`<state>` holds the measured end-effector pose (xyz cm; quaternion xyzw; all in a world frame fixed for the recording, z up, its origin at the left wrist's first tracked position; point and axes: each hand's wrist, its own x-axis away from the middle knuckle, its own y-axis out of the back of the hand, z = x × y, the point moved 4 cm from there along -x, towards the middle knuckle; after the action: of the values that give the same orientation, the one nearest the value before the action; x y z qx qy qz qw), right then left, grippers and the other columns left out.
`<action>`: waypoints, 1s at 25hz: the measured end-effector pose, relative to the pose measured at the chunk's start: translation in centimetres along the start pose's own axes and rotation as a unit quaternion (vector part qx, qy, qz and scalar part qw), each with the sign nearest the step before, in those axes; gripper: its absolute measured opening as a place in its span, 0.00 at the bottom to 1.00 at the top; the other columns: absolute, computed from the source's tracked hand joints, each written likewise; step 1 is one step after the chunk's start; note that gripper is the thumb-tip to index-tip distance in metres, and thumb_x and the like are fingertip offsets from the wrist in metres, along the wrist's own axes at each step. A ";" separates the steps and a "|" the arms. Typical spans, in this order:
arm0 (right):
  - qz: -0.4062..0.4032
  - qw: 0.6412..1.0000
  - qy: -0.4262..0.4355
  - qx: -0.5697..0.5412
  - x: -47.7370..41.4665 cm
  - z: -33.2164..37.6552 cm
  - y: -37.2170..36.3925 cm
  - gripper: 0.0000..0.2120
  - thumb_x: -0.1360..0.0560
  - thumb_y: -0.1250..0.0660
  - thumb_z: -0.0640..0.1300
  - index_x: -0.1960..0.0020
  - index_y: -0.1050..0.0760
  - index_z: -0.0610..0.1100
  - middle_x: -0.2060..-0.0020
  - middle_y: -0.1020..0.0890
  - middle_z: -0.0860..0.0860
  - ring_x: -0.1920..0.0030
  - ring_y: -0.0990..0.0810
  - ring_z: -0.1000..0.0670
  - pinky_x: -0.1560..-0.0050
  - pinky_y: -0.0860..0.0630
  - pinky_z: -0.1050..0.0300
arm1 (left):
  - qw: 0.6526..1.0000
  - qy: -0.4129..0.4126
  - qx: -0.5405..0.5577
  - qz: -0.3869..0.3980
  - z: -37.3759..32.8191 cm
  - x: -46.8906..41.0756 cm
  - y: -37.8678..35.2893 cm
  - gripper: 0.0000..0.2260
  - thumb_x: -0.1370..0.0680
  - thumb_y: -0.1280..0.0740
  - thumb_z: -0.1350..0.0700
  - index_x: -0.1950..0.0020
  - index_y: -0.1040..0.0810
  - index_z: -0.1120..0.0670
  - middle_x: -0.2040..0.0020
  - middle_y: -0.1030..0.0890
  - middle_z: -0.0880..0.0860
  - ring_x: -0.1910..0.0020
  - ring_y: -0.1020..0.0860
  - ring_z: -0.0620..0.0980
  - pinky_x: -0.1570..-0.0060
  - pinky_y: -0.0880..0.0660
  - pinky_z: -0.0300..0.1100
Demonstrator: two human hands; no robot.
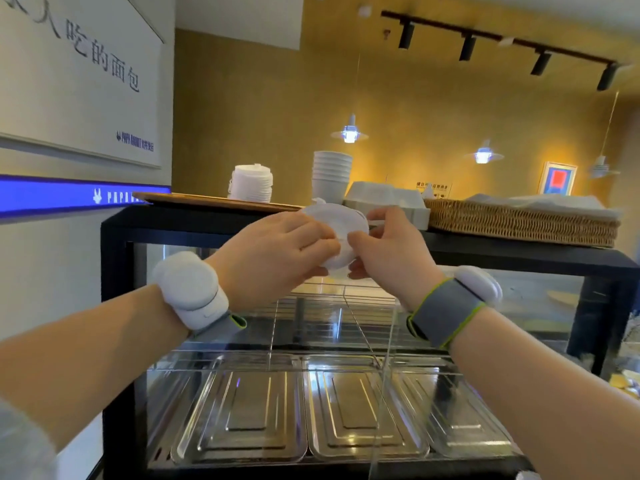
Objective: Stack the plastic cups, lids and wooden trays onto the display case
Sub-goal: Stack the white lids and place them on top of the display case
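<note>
lids (252,183) white | cups (330,174) white | display case (114,226) black | basket (519,223) tan woven

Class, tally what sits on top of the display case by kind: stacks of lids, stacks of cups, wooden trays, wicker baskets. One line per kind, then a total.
Lid stack: 1
Cup stack: 1
Wooden tray: 1
Wicker basket: 1
Total: 4

My left hand (277,251) and right hand (388,247) pinch a small stack of white plastic lids (337,226) in front of the black glass display case (114,258). White cups (330,176) stand on top.
</note>
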<state>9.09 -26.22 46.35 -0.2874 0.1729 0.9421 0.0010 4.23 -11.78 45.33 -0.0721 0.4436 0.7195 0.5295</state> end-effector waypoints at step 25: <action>0.120 0.780 0.240 0.566 -11.0 -1.2 -1.6 0.17 0.20 0.51 0.54 0.52 0.30 0.44 0.48 0.21 0.43 0.41 0.28 0.41 0.34 0.39 0.45 | 0.952 0.188 0.183 0.155 9.5 -7.6 -8.7 0.19 0.19 0.47 0.49 0.33 0.31 0.57 0.36 0.26 0.58 0.38 0.28 0.55 0.39 0.35 0.43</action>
<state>19.09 -24.07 50.84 -0.4289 0.7027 0.5677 0.0085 18.14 -9.90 50.43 -0.0376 0.6650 0.6726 0.3225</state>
